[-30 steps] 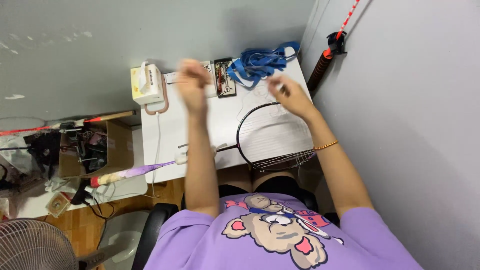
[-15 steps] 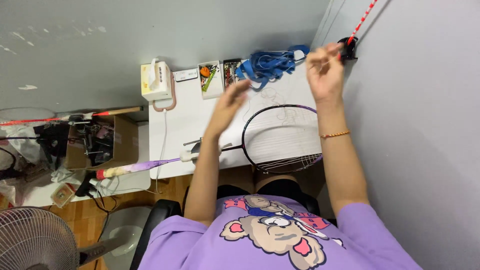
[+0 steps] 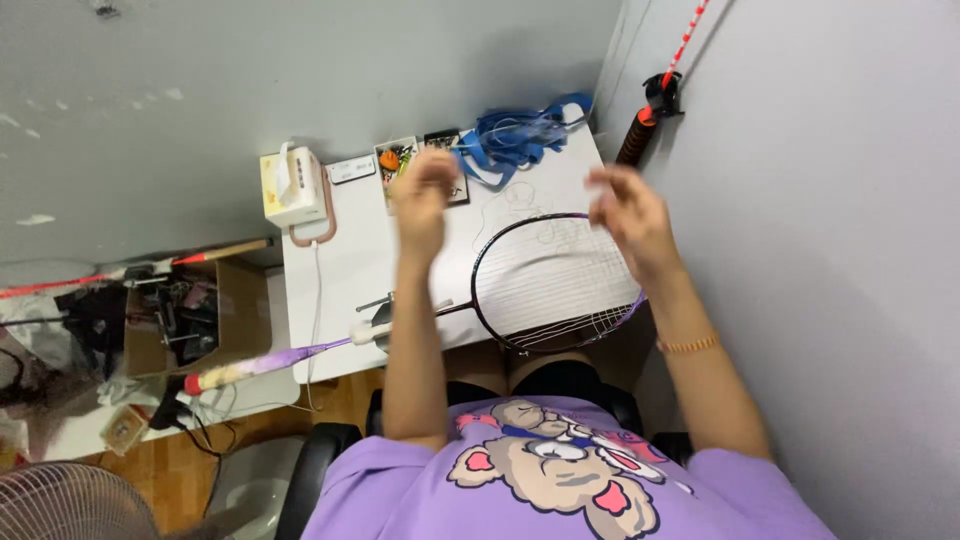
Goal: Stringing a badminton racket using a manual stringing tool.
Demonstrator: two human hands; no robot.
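We see 2 hands raised above a white desk [image 3: 340,260]. The left hand [image 3: 423,195] hangs over the desk's far middle, fingers curled in, but motion blur hides whether they pinch anything, so we cannot tell. The right hand [image 3: 627,212] sits above the far right rim of a badminton racket [image 3: 545,280], also blurred; its fingers look loosely bent and we cannot tell if they grip the thin string. The racket lies flat on the desk's right half, black frame, head partly strung with rows near the person's side, shaft running left past the desk edge to a purple-and-cream handle [image 3: 240,368]. Loose thin string [image 3: 520,205] curls on the desk just beyond the racket head, between the 2 hands. A heap of blue cord [image 3: 515,135] lies at the far right corner. Beside it, 2 small trays of bits [image 3: 400,160], then a white tissue box [image 3: 290,185] at the far left. A second racket with a red-white shaft [image 3: 650,105] leans on the right wall. A cardboard box of tools [image 3: 190,305] stands left of the desk, a fan [image 3: 70,500] at bottom left.
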